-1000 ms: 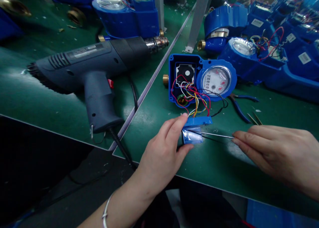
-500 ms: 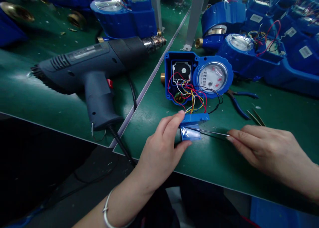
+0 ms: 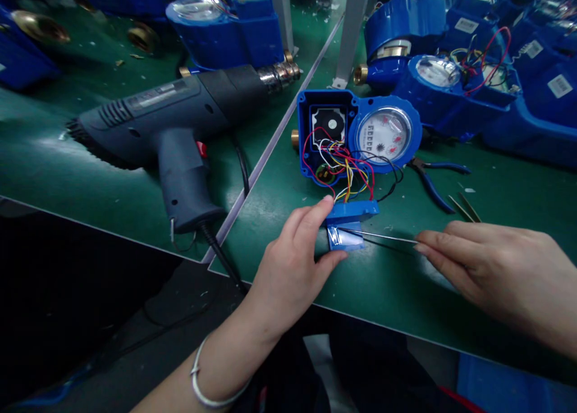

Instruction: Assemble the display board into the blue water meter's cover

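My left hand (image 3: 293,253) grips the left end of a blue plastic module (image 3: 354,210), fingertips on top and thumb below. Several coloured wires (image 3: 349,169) run from the module into an open blue water meter (image 3: 417,127) with a round dial. Against the module's near side is a shiny blue-wrapped piece (image 3: 349,237), with my left thumb at its lower edge. My right hand (image 3: 491,269) is closed in a pinch on a thin metal tool (image 3: 392,237). The tool's tip touches or hovers just over the shiny piece; I cannot tell which.
A grey heat gun (image 3: 180,130) lies at left, its cord hanging over the table edge. Pliers (image 3: 430,184) and brass-coloured tweezers (image 3: 466,208) lie right of the meter. More blue meters (image 3: 455,94) crowd the back right, with another blue meter (image 3: 225,34) at back left beside metal posts (image 3: 351,34).
The view has shifted slightly. Both hands keep their holds, and the tool's tip stays at the shiny piece with hardly any movement.
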Tool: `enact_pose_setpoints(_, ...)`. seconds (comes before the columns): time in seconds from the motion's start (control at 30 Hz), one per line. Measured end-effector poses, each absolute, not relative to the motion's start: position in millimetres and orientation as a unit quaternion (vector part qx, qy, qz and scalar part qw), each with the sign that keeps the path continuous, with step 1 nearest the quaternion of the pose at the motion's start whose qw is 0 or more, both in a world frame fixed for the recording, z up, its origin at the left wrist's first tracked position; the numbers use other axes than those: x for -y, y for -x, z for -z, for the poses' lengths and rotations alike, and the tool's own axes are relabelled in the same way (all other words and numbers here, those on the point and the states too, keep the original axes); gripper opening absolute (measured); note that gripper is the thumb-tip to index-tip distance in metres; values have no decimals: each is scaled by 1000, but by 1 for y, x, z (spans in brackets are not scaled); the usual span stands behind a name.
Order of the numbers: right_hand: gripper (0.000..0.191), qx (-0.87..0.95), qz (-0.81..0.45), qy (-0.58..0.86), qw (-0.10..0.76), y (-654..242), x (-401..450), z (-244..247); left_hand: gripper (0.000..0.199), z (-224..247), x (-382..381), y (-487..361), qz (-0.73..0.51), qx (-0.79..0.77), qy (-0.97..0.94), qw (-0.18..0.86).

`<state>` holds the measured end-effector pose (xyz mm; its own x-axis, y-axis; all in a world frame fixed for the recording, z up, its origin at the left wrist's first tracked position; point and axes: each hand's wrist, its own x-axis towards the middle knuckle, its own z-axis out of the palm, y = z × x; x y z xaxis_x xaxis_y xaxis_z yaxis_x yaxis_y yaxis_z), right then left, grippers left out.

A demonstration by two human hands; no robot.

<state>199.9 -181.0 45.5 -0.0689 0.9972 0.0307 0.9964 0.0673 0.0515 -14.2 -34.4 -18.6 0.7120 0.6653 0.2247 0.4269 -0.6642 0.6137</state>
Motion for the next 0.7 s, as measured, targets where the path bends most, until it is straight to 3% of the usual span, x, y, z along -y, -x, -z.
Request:
enact_pose_setpoints(0.27, 37, -748, -60, -658, 68, -191, 173, -65, 77, 19, 34, 15, -232, -294, -882, 287)
enact_pose_setpoints(0.7, 21, -765, -61, -631, 116, -190, 180, -76, 73, 21, 34, 18, -240, -286, -881, 290)
